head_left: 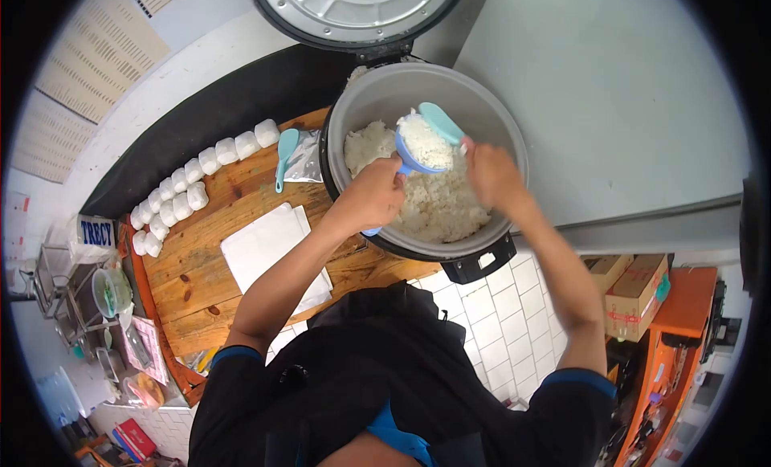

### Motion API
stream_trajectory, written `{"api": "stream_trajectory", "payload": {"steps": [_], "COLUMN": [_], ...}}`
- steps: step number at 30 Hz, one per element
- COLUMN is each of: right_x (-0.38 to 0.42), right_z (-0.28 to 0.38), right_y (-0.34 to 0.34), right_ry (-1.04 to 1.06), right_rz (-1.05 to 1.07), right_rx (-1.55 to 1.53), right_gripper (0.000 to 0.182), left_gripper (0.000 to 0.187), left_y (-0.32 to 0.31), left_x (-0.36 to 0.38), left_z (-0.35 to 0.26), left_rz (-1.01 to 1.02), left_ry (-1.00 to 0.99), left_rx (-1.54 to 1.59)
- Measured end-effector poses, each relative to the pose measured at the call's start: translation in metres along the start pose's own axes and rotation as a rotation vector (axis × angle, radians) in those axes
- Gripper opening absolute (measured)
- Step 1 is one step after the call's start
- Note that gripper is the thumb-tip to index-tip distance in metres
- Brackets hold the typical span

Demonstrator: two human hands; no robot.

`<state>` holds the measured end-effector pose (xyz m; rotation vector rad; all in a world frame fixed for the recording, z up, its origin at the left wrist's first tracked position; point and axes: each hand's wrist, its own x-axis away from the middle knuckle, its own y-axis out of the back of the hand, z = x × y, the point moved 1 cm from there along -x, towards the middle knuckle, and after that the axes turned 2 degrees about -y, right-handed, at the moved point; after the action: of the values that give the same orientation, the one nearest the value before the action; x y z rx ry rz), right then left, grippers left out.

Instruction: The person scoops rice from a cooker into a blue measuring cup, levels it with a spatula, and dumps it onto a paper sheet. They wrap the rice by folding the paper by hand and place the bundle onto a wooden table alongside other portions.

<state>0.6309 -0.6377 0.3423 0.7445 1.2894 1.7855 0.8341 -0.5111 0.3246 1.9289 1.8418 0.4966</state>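
Note:
My left hand (371, 195) is closed around the handle of a blue ladle (406, 157), which is heaped with white rice (426, 142). A light teal rice paddle (439, 122) is in my right hand (494, 176), which is slightly blurred. Its blade rests at the upper edge of the heap in the ladle. Both utensils are over the grey pot (514, 134) of a large rice cooker, and cooked rice (446, 214) covers much of its bottom. The cooker's metal lid (361, 13) stands open behind it.
White paper sheets (269, 246) lie on the wooden table (181, 278). Several white wrapped bundles (226, 150) line its back edge. A second teal paddle (286, 158) lies beside a clear plastic bag (307, 158). Cardboard boxes (634, 294) stand at right, below a grey panel (626, 106).

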Motion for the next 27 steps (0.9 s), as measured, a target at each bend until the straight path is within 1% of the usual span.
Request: {"api": "stream_trajectory", "payload": {"steps": [1,2,4,5,7,8,9,10,11,12,13,14,15,17,18,20,21,23,24,25,26,27], "right_x": [-0.006,-0.003,0.012,0.021,0.035,0.026,0.015,0.006,0.004,0.008,0.017,0.026,0.026,0.022,0.026,0.032,0.037,0.047,0.053,0.069,0.085,0.098], "right_z": [-0.002,-0.001,0.008,0.016,0.032,0.016,-0.001,-0.019,-0.025,-0.026,-0.019,-0.011,-0.005,0.016,0.016,0.023,0.025,0.05,0.071,0.094,0.119,0.146], "right_y": [0.008,0.015,0.031,0.022,-0.005,-0.001,0.001,-0.002,-0.005,-0.008,-0.009,-0.009,-0.007,0.006,-0.002,-0.014,-0.012,0.005,-0.005,-0.019,-0.033,-0.054], "right_ry": [-0.032,-0.041,-0.18,-0.175,-0.033,0.009,0.008,-0.094,-0.198,-0.202,0.101,0.405,0.408,0.409,0.415,0.14,0.162,0.16,0.22,0.224,0.157,0.03], "right_rz": [0.065,0.045,-0.043,-0.037,-0.112,-0.093,-0.102,-0.002,0.102,0.095,-0.081,-0.248,-0.233,0.087,0.105,-0.195,-0.172,-0.104,-0.05,0.135,0.346,0.572], "right_rx": [0.01,0.004,-0.134,-0.129,0.03,-0.034,-0.034,0.037,0.104,0.102,0.104,0.099,0.099,0.356,0.352,0.452,0.447,-0.16,-0.168,-0.807,-1.438,-1.784], "right_gripper": [0.055,0.055,0.051,0.051,0.048,0.04,0.04,0.034,0.03,0.03,0.029,0.033,0.033,0.043,0.043,0.05,0.05,0.061,0.061,0.066,0.072,0.07], "left_gripper": [0.026,0.026,0.023,0.023,0.018,0.018,0.019,0.019,0.019,0.019,0.019,0.019,0.018,0.017,0.017,0.017,0.017,0.02,0.024,0.024,0.027,0.032], "left_y": [-0.003,-0.004,-0.007,-0.007,0.001,0.006,0.011,0.016,0.022,0.028,0.031,0.033,0.037,0.041,0.043,0.048,0.049,0.052,0.049,0.046,0.043,0.037], "left_x": [-0.002,-0.005,-0.006,-0.004,0.001,0.005,0.01,0.015,0.02,0.023,0.028,0.032,0.035,0.042,0.046,0.06,0.07,0.097,0.112,0.13,0.148,0.164], "left_z": [0.004,0.008,0.012,0.01,-0.002,-0.01,-0.018,-0.024,-0.029,-0.033,-0.035,-0.037,-0.038,-0.036,-0.035,-0.028,-0.029,-0.028,-0.019,-0.011,-0.014,-0.006], "left_rz": [0.127,0.136,-0.086,-0.092,-0.148,-0.142,-0.04,0.07,0.08,0.07,0.056,0.054,0.033,0.007,-0.015,-0.042,-0.06,-0.127,-0.125,-0.084,-0.084,-0.03], "left_ry": [0.114,0.099,-0.028,-0.024,-0.114,-0.119,0.079,0.28,0.276,0.281,0.291,0.3,0.29,0.296,0.284,0.249,0.273,0.265,0.199,0.144,0.191,0.192], "left_rx": [0.22,0.205,0.123,0.128,-0.087,-0.091,0.177,0.44,0.428,0.492,0.566,0.577,0.573,0.578,0.595,0.627,0.638,0.816,0.901,1.002,1.103,1.139]}}
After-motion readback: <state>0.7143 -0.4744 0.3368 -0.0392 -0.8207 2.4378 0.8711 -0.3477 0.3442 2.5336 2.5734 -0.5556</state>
